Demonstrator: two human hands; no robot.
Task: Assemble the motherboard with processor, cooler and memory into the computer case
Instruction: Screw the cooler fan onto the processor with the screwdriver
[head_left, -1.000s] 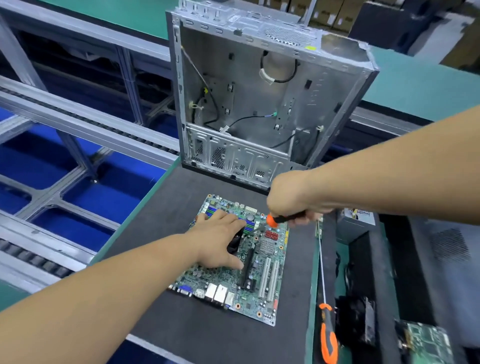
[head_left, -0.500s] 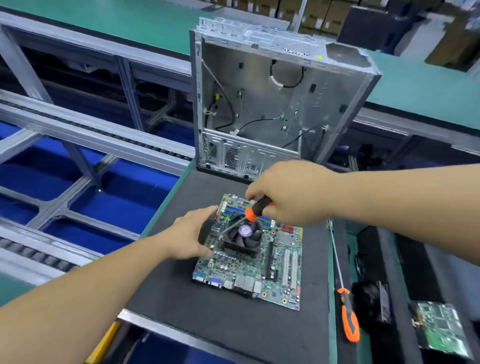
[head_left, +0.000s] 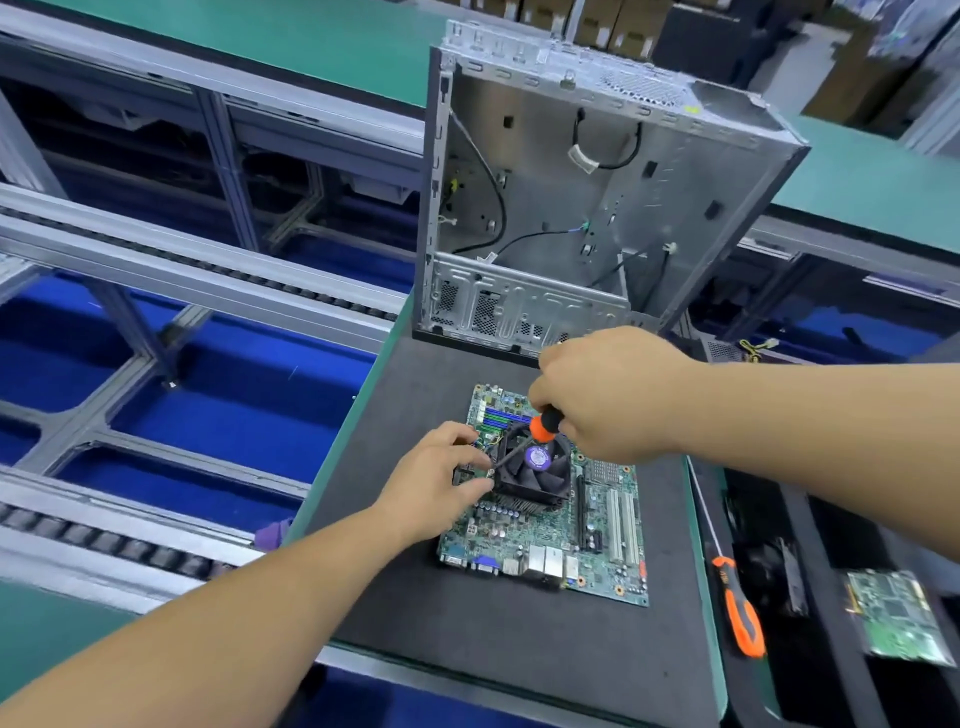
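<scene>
I am counting two screwdrivers: one (head_left: 540, 427) in my right hand (head_left: 608, 397), a second (head_left: 737, 608) lying off to the right. I am seeing two circuit boards: the big one (head_left: 545, 530) on the mat, a smaller one (head_left: 898, 618) at the right. One fan cooler (head_left: 535, 465), one open metal case (head_left: 597, 192).
</scene>
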